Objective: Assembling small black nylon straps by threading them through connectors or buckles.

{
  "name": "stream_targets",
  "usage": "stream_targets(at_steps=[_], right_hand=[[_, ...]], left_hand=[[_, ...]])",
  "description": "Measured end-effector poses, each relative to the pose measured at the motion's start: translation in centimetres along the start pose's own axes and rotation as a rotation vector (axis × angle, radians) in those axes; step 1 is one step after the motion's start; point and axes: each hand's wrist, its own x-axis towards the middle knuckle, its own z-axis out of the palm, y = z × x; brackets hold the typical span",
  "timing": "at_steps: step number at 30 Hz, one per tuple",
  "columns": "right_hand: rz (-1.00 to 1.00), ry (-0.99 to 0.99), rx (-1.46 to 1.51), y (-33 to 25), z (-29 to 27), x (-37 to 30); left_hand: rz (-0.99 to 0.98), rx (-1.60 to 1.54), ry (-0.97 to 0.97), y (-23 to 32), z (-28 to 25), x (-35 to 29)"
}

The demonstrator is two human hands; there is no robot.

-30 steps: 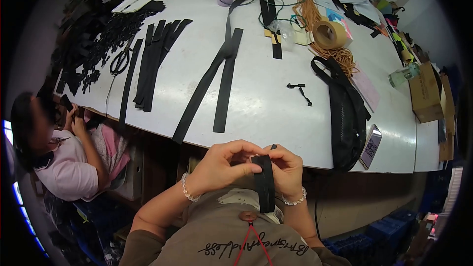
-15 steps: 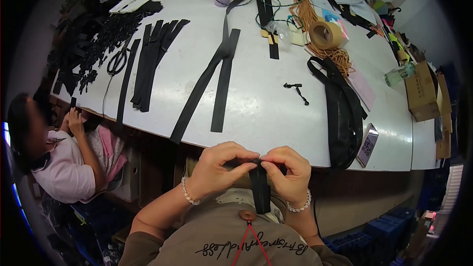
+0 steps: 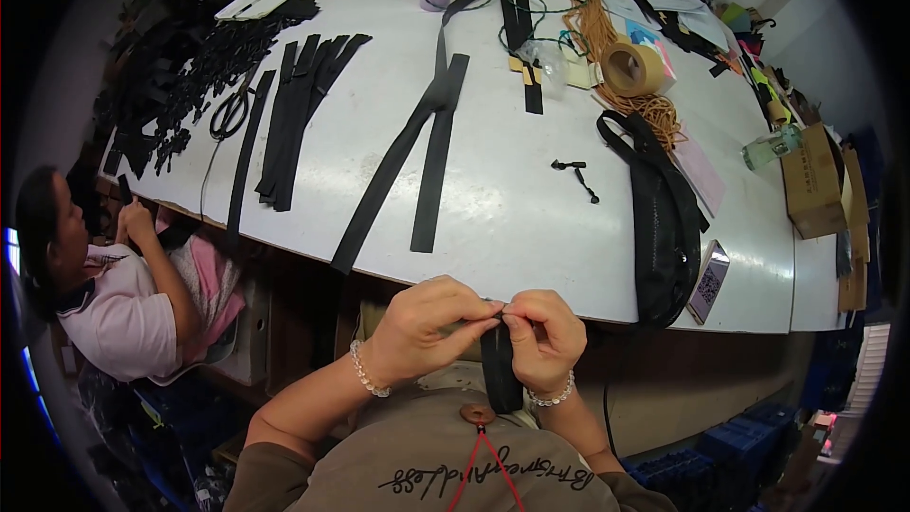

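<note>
My left hand [image 3: 427,322] and my right hand [image 3: 545,337] meet at the table's near edge, fingertips pinched on the top end of a black zipper strip [image 3: 498,365]. The strip hangs down in front of my chest, and a line runs along its middle. Fingertips cover whatever sits at its top end. Beyond my hands, a long black zipper tape [image 3: 438,95] lies with its two sides spread apart. Two small black zipper pulls [image 3: 578,175] rest to the right of it.
Left on the table are several black zipper strips [image 3: 294,123], scissors [image 3: 229,116] and a heap of small black pieces [image 3: 171,104]. A black bag [image 3: 664,237], a phone [image 3: 708,283] and a tape roll [image 3: 633,69] lie right. A co-worker [image 3: 128,303] sits at the left.
My right hand has shifted slightly left and inward, and the fingertips of both hands are closer together over the strip's end. The co-worker's head and hands have moved a little.
</note>
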Motion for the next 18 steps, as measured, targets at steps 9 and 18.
stream_targets(at_steps=[9,18], right_hand=[[0.232,0.203,0.398,1.0,1.6,-1.8],[0.124,0.197,0.267,1.8,1.3,-2.3]], left_hand=[[-0.126,-0.141,0.051,-0.5,1.0,-0.5],[-0.076,-0.155,0.062,-1.2,1.5,-0.6]])
